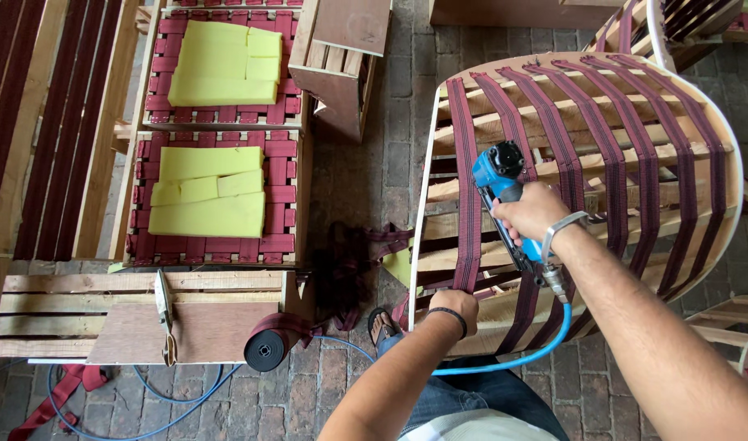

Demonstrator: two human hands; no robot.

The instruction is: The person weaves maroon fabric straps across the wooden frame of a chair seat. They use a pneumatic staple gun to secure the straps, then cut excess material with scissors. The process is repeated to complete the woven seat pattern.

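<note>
A curved wooden chair frame (716,131) stands in front of me, crossed by several dark red webbing straps. My right hand (533,211) grips a blue pneumatic staple gun (498,173), its nose down on the frame between the straps. A blue air hose (545,347) runs from the gun's handle. My left hand (455,304) is closed on the lower end of the leftmost webbing strap (467,196), pulling it over the frame's front rail.
A roll of dark red webbing (269,345) sits on the brick floor beside a low wooden pallet bench (80,306). Two webbed seat frames with yellow foam pieces (210,192) lie at the upper left. A wooden box (341,57) stands behind them.
</note>
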